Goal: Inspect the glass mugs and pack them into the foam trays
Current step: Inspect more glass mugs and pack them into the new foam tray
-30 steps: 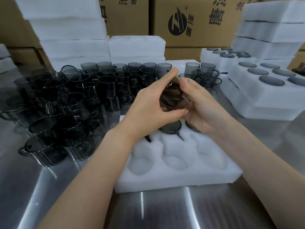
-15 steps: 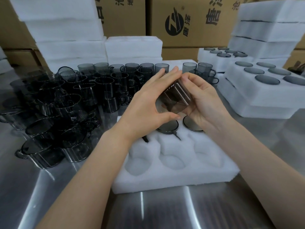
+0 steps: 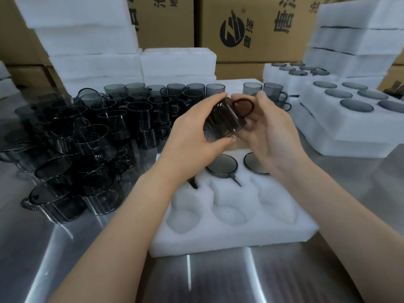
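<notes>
Since a second ago you have turned the glass mug (image 3: 225,121) in your fingers, so its handle (image 3: 242,107), hidden before, now stands up at the far right between your hands. In the head view your left hand (image 3: 192,141) grips the mug's body, fingers over the top and thumb under the near rim. Your right hand (image 3: 271,132) cups the other end, fingers curled round behind it. The mug hangs tilted in the air above the far part of the foam tray (image 3: 218,243), touching no foam. Two packed mugs (image 3: 222,166) sit in the row below your hands, and the near pockets (image 3: 229,215) lie empty. Unpacked mugs (image 3: 87,138) crowd the counter (image 3: 65,259) to the left, and filled trays (image 3: 349,119) stand far right. This looks like the inspection step. Next, I judge, you must bring the mug level over an empty pocket, line its handle with the slot and seat it gently, since glass on glass could chip.
</notes>
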`<state>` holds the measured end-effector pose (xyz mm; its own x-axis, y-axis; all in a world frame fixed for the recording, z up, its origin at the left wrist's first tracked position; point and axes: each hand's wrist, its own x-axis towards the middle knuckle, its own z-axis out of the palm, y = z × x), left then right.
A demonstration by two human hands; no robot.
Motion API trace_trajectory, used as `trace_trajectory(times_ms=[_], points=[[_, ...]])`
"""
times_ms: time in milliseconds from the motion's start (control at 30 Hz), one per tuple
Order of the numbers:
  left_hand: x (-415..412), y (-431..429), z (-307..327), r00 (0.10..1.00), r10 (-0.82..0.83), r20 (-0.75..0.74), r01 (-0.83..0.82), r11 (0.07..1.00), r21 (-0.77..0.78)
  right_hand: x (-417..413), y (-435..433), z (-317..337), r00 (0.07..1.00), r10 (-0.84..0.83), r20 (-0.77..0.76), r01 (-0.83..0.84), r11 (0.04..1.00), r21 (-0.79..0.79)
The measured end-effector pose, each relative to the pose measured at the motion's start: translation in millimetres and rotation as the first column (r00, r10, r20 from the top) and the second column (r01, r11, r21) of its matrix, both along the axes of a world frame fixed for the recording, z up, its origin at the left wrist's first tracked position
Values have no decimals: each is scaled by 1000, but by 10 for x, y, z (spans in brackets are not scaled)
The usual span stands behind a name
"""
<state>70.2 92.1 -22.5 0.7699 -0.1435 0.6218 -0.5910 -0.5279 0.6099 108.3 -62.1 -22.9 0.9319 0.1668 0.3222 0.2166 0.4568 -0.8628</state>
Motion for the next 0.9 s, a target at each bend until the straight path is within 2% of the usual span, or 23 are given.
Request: trace_trajectory(times_ms=[167, 433, 567, 633, 900], points=[[49, 78, -28, 983, -180, -47, 170, 972, -165, 89, -74, -1, 974, 217, -60, -218, 976, -8], [93, 119, -61, 953, -270, -134, 248, 955, -161, 108, -239, 3, 905, 421, -54, -424, 893, -150], [99, 107, -58, 946, -275, -174, 244, 952, -183, 94, -224, 31, 965, 260, -16, -254, 926, -280], [102, 106, -61, 943, -289, -166, 255, 946, -199, 90, -224, 32, 973, 229, 25, -212, 935, -283], [114, 122, -81, 910, -393, -130, 331, 879, -344, 93, -268, 35, 932, 350, 92, -324, 920, -221]])
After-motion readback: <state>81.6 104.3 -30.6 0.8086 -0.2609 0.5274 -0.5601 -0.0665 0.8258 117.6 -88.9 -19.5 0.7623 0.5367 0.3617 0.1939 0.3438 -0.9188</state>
